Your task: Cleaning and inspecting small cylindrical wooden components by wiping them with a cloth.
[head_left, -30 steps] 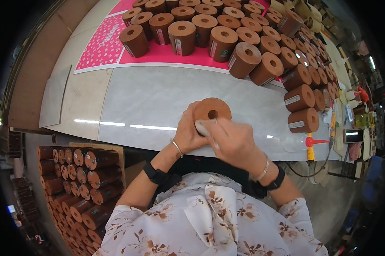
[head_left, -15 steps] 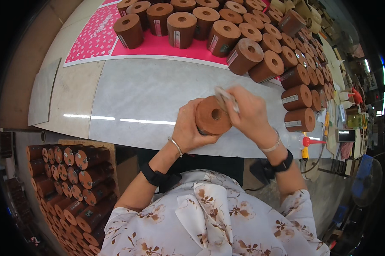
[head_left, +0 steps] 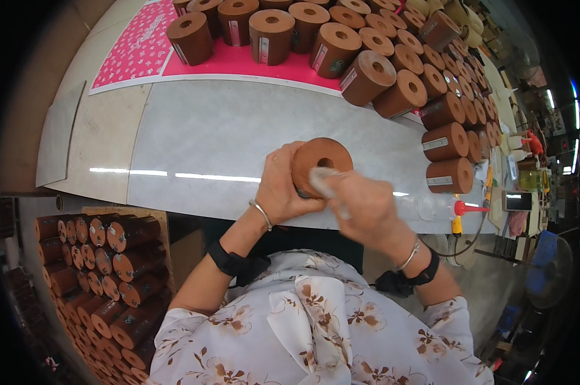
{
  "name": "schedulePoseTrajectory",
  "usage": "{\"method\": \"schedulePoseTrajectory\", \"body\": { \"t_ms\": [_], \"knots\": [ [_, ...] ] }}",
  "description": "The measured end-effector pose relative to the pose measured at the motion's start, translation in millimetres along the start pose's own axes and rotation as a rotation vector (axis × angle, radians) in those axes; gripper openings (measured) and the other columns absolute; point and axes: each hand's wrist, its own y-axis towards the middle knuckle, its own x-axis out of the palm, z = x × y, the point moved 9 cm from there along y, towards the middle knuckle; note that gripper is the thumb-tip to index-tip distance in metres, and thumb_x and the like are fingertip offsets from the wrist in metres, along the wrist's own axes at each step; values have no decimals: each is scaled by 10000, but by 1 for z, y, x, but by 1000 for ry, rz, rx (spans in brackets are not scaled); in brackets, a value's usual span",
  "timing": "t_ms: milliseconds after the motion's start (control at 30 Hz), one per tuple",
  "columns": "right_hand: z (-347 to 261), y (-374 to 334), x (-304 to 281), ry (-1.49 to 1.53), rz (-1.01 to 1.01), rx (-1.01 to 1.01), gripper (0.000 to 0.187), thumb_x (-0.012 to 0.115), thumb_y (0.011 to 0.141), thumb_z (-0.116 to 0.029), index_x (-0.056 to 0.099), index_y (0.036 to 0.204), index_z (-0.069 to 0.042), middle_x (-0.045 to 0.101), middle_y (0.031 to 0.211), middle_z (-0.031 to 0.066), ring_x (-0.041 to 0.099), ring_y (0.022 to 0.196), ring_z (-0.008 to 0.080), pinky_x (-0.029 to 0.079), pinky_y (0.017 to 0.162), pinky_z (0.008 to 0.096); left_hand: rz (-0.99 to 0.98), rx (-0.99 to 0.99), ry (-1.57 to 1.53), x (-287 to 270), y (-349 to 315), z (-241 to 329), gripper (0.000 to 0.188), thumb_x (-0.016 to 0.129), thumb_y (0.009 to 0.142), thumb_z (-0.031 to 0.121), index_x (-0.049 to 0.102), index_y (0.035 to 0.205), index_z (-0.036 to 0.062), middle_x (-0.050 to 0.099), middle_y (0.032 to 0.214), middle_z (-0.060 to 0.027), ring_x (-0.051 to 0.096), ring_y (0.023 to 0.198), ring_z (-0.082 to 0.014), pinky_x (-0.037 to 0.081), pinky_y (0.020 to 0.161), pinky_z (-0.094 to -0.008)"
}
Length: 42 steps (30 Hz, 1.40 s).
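Observation:
A brown cylinder (head_left: 323, 149) with a round hole in its end face is gripped in my left hand (head_left: 282, 183), fingers wrapped round its left side. Its holed end faces up toward me, above the near part of the grey tabletop. My right hand (head_left: 365, 204) pinches a pale, flat piece, perhaps a folded cloth or sandpaper (head_left: 323, 181), against the lower part of that face. Motion blurs the right hand and the piece, so its exact kind cannot be told. The piece partly covers the face just below the hole.
Many similar brown cylinders (head_left: 272, 40) stand on a pink sheet (head_left: 132, 54) at the back, and others lie at the right. A clear bottle with a red nozzle (head_left: 468, 207) lies at the right edge. More cylinders (head_left: 132, 264) are stacked at lower left. A grey board (head_left: 64, 138) rests at left.
My right hand has moved down and toward me, carrying the pale piece from the face's upper right to below the hole. My left hand keeps hold of the cylinder.

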Motion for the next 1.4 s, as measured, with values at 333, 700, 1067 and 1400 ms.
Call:
{"method": "schedulePoseTrajectory", "body": {
  "t_ms": [333,700,1067,1400],
  "knots": [
    [21,17,2,-140,13,-21,220,647,690,-72,588,902,-76,588,754,56,612,637,215,480,493,337,-61,-47,-18,3,1,-6,817,827,578,355,469,1234,24,574,1115,-168,528,1043,-343,385,934,-431],
    [37,18,-2,-227,20,43,201,633,732,-58,586,928,-62,581,757,63,597,592,218,474,490,322,-44,-14,-18,5,1,0,822,835,539,339,469,1205,25,564,1112,-149,528,1040,-329,377,934,-417],
    [72,23,-4,-243,106,132,136,635,850,-166,537,831,-74,564,668,103,591,562,291,451,482,367,-9,3,-109,3,10,12,769,846,549,278,501,1177,-1,606,1037,-148,599,917,-295,463,839,-372],
    [111,-61,-29,85,221,653,101,582,891,-139,592,936,-50,641,732,129,651,641,251,493,585,332,-80,62,46,3,4,18,789,855,563,315,497,1191,0,585,1056,-163,578,946,-321,443,869,-406]
  ]
}}
